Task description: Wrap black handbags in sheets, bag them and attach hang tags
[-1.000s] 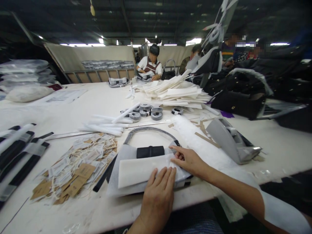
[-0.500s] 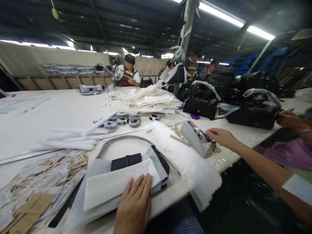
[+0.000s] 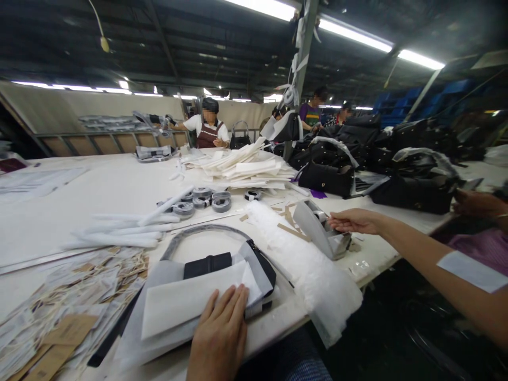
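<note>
My left hand (image 3: pixel 222 325) lies flat, fingers stretched out, on a folded white foam sheet (image 3: pixel 186 301). Beneath the sheet is a black handbag (image 3: pixel 206 264) partly covered in pale wrapping, its wrapped handle (image 3: pixel 206 228) arching toward the table's far side. My right hand (image 3: pixel 353 221) is at a grey tape dispenser (image 3: pixel 317 227), its fingers pressed together above the front end. Whatever is pinched there, perhaps clear tape, is too small to make out. A white patch (image 3: pixel 472 270) sits on my right forearm.
Paper tags with strings (image 3: pixel 71 328) are heaped at left. White foam tubes (image 3: pixel 119 235), wrapped strap coils (image 3: pixel 202 197) and a sheet stack (image 3: pixel 242 166) lie beyond. Fluffy white wadding (image 3: pixel 293 264) hangs over the table edge. Black handbags (image 3: pixel 325 174) crowd the right; co-workers stand behind.
My right hand has shifted slightly left over the tape dispenser. My left hand stays on the foam sheet. The view has turned a little, and a co-worker across the table has stretched out an arm.
</note>
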`<state>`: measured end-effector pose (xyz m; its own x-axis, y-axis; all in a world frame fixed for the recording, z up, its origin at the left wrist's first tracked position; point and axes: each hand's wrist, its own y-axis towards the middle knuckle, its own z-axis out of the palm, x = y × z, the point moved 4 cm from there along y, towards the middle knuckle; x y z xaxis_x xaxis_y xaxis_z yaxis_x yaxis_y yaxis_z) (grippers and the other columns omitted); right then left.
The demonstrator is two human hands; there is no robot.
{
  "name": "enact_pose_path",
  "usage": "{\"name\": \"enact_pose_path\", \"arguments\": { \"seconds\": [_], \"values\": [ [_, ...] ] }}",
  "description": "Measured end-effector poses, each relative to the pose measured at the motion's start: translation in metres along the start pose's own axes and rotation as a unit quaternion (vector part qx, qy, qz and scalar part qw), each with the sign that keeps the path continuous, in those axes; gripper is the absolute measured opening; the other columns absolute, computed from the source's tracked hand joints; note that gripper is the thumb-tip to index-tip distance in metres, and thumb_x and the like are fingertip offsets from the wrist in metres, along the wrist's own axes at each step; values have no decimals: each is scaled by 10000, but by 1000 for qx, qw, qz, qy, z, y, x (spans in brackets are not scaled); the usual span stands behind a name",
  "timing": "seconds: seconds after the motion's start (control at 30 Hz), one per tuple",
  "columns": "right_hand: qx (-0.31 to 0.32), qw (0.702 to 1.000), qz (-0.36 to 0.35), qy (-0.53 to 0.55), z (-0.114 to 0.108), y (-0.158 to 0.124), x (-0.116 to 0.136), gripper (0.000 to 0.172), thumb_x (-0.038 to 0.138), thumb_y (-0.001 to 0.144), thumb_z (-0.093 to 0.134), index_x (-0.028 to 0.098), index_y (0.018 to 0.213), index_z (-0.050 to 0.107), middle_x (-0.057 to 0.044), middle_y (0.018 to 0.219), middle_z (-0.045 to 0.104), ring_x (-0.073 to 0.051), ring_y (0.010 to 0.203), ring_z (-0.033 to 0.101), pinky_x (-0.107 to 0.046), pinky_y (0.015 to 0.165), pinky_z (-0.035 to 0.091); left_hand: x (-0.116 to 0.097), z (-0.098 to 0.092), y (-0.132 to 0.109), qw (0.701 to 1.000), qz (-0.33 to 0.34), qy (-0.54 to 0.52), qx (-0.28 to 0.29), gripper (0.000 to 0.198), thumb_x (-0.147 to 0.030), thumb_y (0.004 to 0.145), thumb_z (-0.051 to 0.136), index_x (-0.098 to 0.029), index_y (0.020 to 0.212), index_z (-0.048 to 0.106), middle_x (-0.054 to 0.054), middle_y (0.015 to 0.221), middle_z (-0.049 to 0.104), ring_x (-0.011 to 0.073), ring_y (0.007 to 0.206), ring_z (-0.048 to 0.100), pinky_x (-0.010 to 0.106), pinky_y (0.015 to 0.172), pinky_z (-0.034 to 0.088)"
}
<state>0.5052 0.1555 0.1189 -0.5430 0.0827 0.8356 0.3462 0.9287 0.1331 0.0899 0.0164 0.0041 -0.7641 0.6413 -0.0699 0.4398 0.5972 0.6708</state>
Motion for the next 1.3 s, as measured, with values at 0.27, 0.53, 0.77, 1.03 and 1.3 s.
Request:
{"name": "enact_pose_path", "arguments": {
  "seconds": [0.27,0.53,0.77,1.03,1.3],
  "values": [
    [91,977,129,143,-14,-45,-13,352,384,904,644,55,883,767,-258,1004,733,-201,783,738,-263,722,573,0,1,-1,1000,-5,-10,0,449,-125,913,421,-178,1326,590,-10,1307,670,195,1184,628,353,1159,306],
    [46,976,151,150,-35,-106,-60,249,395,828,736,161,840,822,-257,1018,740,-298,842,750,-269,680,610,6,5,-5,999,23,7,34,461,-155,933,445,-171,1381,551,-18,1377,619,191,1237,592,333,1217,207],
    [-32,991,121,41,-6,-106,-111,375,529,693,750,194,859,769,-167,949,773,-304,840,748,-386,744,621,5,6,-7,997,38,40,46,481,-124,922,422,-141,1388,540,19,1380,616,225,1237,591,403,1167,311],
    [-58,964,-59,-253,-30,-110,-105,325,493,811,631,233,931,784,-70,943,783,-337,915,726,-496,876,552,4,4,-7,997,34,34,58,473,-130,933,436,-146,1396,531,19,1390,608,242,1244,585,430,1113,347],
    [77,794,-477,-369,5,-155,-9,218,169,947,546,216,1082,710,-46,1021,763,-186,891,729,-284,822,566,2,1,-4,998,-25,-41,41,438,-143,957,429,-167,1376,554,6,1373,622,224,1253,579,404,1169,273]
  ]
}}
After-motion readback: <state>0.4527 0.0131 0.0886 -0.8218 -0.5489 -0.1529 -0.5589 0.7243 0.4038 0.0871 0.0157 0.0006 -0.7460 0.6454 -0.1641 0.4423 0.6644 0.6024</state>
